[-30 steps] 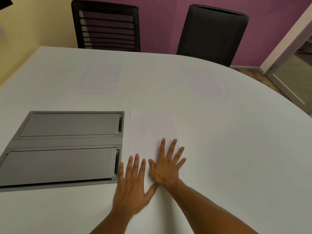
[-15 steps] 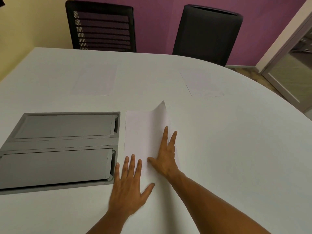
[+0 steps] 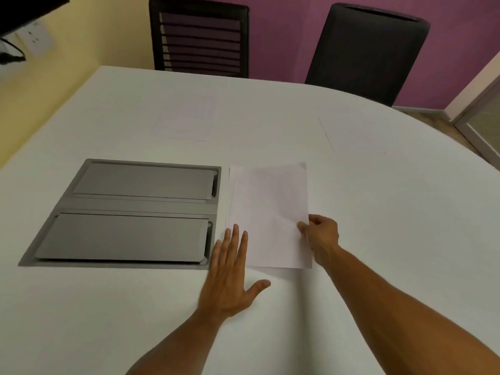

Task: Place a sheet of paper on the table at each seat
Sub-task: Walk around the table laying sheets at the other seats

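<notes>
A small stack of white paper [image 3: 267, 212] lies on the white table [image 3: 392, 226] right of a grey panel. My right hand [image 3: 320, 235] pinches the right edge of the top sheet, which is lifted slightly off the stack. My left hand [image 3: 230, 274] lies flat and open, fingertips pressing the stack's lower left corner. One sheet [image 3: 186, 117] lies before the mesh-backed chair [image 3: 198, 36]. Another sheet [image 3: 357, 133] lies before the solid black chair [image 3: 365, 50].
A grey recessed cable panel [image 3: 130, 212] with two lids is set into the table at the left. A yellow wall with a socket [image 3: 35, 36] stands at the left, a purple wall behind the chairs, a glass door [image 3: 484, 115] at the right.
My right hand slid from the middle of the paper to its right edge and pinched the top sheet. My left hand stayed flat on the stack. The view shifted right.
</notes>
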A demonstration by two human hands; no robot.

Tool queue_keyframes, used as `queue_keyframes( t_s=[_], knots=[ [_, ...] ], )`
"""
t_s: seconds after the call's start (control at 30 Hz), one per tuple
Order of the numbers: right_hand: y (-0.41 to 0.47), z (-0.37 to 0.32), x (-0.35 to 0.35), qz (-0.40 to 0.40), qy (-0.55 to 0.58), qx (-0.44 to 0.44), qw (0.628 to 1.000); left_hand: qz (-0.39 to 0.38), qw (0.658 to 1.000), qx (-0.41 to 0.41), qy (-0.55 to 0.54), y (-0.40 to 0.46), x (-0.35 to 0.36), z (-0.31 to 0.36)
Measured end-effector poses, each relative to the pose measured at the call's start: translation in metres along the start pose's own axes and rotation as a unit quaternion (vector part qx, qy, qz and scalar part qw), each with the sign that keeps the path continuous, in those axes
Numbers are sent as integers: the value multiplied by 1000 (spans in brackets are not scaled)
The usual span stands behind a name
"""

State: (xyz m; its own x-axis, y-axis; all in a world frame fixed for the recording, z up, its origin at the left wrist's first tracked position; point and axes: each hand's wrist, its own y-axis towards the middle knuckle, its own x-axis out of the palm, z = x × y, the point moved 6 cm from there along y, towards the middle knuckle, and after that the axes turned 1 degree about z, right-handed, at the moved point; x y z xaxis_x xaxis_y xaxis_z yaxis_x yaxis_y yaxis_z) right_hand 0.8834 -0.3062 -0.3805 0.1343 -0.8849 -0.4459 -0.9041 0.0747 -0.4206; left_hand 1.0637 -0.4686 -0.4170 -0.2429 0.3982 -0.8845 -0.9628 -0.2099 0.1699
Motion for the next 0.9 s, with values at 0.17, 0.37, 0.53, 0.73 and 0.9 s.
queue_keyframes(
  t_s=[0.17, 0.37, 0.53, 0.73, 0.9],
  knots=[
    [-44, 9, -31, -11, 100, 2, 995, 162, 929, -170, -286, -12, -33, -22],
    [-125, 6, -43, -94, 149, 0, 984, 87, 741, -384, -544, -41, -92, -56],
    [-197, 18, -10, -163, 142, -9, 976, 7, 767, -370, -524, -104, -182, -61],
    [-289, 58, 42, -246, 164, 5, 955, -1, 835, -405, -372, -210, -262, -72],
    [-366, 95, 73, -319, 138, 60, 936, 6, 868, -452, -206, -287, -273, -99]
  ],
)
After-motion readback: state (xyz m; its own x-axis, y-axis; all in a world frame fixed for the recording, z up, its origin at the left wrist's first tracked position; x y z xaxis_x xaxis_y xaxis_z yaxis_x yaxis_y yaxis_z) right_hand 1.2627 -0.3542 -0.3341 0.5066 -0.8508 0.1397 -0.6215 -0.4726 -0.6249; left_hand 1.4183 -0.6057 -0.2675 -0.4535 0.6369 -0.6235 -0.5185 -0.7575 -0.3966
